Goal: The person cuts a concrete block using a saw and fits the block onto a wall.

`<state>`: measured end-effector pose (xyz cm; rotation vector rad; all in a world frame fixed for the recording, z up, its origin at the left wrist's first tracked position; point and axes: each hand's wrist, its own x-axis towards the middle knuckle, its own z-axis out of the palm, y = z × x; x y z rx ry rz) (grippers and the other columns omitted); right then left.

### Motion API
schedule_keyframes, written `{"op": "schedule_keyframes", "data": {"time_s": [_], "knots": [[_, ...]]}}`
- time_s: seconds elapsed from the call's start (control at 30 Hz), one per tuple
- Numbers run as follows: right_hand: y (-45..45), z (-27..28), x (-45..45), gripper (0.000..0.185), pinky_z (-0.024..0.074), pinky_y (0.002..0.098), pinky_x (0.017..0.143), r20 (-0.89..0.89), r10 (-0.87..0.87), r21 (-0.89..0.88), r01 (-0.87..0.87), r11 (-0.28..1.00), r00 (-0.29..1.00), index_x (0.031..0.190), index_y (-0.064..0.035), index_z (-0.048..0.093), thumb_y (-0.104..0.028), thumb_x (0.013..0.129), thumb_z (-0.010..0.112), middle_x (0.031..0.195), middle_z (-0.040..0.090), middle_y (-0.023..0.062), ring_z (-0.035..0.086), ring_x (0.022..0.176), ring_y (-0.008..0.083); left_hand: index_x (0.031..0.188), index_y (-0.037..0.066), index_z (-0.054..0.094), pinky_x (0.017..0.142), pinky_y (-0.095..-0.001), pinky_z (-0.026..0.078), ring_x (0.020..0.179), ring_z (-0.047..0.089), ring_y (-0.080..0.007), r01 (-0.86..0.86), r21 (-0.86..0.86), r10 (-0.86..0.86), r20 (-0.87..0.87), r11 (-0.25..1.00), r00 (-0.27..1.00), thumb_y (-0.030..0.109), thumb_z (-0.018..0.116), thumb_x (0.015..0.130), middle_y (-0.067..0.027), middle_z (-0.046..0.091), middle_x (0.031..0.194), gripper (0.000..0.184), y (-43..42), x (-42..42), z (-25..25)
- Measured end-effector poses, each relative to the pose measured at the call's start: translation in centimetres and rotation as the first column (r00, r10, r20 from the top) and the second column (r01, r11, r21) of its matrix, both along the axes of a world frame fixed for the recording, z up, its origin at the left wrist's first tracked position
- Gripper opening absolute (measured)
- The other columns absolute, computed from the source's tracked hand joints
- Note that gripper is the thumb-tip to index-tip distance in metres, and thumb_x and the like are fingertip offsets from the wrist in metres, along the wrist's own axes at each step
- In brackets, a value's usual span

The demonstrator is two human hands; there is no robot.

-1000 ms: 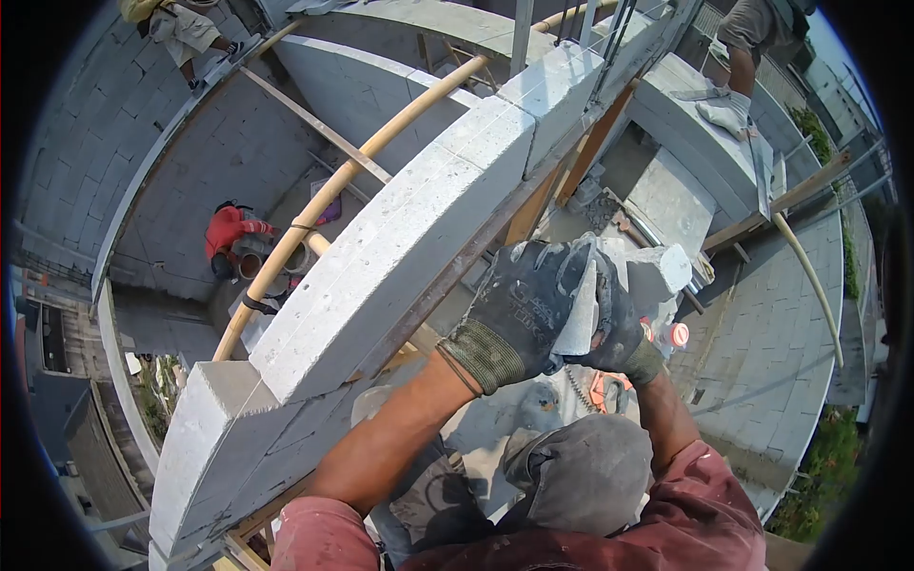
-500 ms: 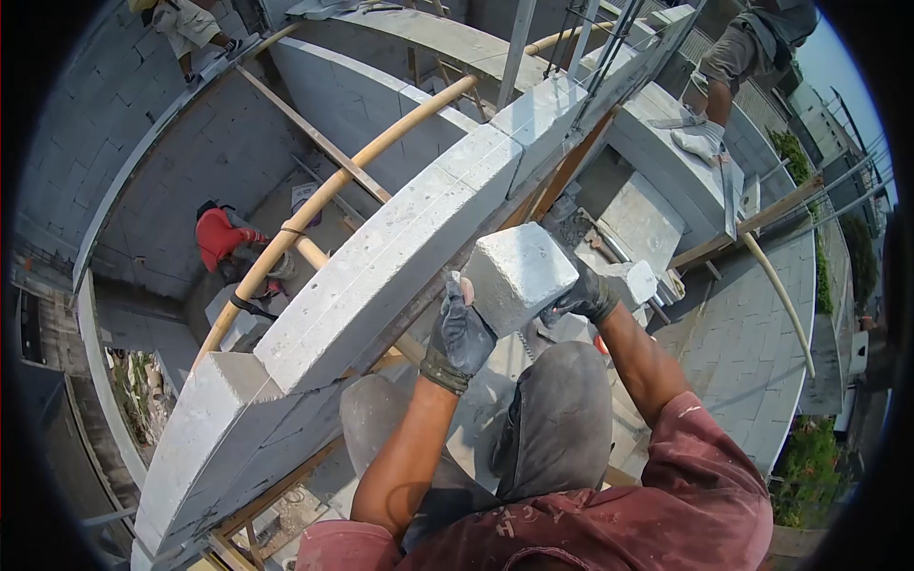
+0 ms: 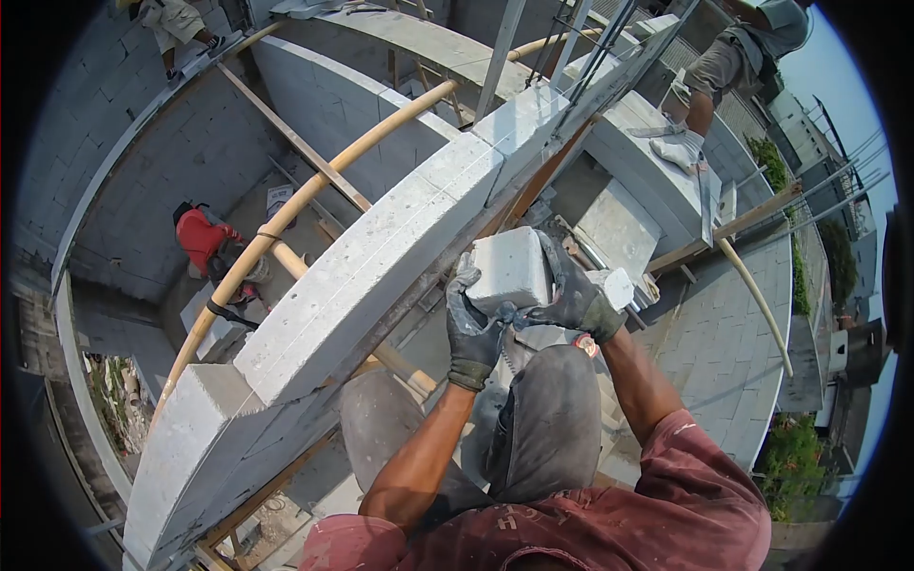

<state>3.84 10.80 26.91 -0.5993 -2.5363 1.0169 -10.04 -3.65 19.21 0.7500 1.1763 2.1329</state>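
Note:
A pale, roughly cube-shaped block (image 3: 511, 270) is held up between both gloved hands, above the person's knees. My left hand (image 3: 472, 324), in a dark dusty glove, has its fingers round the block's left side. On the right side and lower edge, my right hand (image 3: 575, 297) grips it too. The fingertips of the two hands come close together below the block. To the left of the hands runs the top of a pale block wall (image 3: 367, 265).
A bamboo pole (image 3: 314, 186) crosses left of the wall. A person in red (image 3: 200, 240) crouches below. Another person's foot (image 3: 678, 150) rests on a wall at upper right. Vertical rebar (image 3: 571, 57) rises at the top. A white block piece (image 3: 614, 285) lies beyond the right hand.
The hands were pressed together around a grey piece, then came apart with the block between them. Since then the block has turned and tilted, and the left hand has moved up along its side.

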Motion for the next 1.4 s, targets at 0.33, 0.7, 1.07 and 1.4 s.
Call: {"op": "schedule_keyframes", "data": {"time_s": [0.33,0.7,1.07,1.4], "knots": [[0.0,3.1,-1.3,0.123,0.0341,0.0442,0.118,-0.077,0.103,0.065,-0.098,0.993,0.992,0.152,-0.0026,0.04,-0.045,0.054,0.099,0.148,0.049,0.0185,0.046,0.139,0.0323,0.159,-0.006,0.015,0.118,-0.0395,0.033,0.148,0.034,-0.0296,0.101,0.014,-0.097,-0.183,0.995,0.978,0.035,0.065,0.099,-0.0226,0.029,0.161,0.088,-2.1,-1.2,1.3],[-5.9,4.7,-4.1,0.09,0.0475,0.0449,0.105,0.152,-0.317,0.266,0.271,0.925,0.936,0.135,0.0024,0.057,-0.058,0.074,0.085,0.133,0.058,0.0266,0.058,0.123,0.0381,0.138,0.005,0.045,0.087,-0.0331,0.052,0.101,0.06,-0.0177,0.276,-0.025,-0.246,0.379,0.961,0.892,0.041,0.051,0.107,-0.0085,0.055,0.117,0.049,-0.8,-2.9,-2.7],[-2.6,3.8,-1.9,0.082,0.0542,0.0348,0.098,0.001,-0.272,-0.382,0.252,0.889,0.962,0.148,0.0022,0.046,-0.044,0.09,0.079,0.131,0.063,0.0202,0.065,0.118,0.0253,0.154,0.012,0.041,0.107,-0.0588,0.048,0.128,0.057,-0.0377,0.66,0.32,-0.637,0.703,0.68,0.315,0.058,0.069,0.084,-0.018,0.054,0.145,0.088,1.6,-8.8,6.5],[-0.2,5.3,-2.7,0.032,0.0594,0.0395,0.086,-0.228,-0.865,-0.936,0.143,0.321,0.448,0.122,-0.0031,0.063,-0.03,0.104,0.058,0.116,0.066,0.0149,0.069,0.099,0.024,0.158,0.015,0.034,0.109,-0.067,0.042,0.138,0.049,-0.0424,0.656,0.377,-0.658,0.711,0.654,0.248,0.065,0.059,0.09,-0.0194,0.046,0.152,0.087,-1.9,-9.1,16.7]]}}
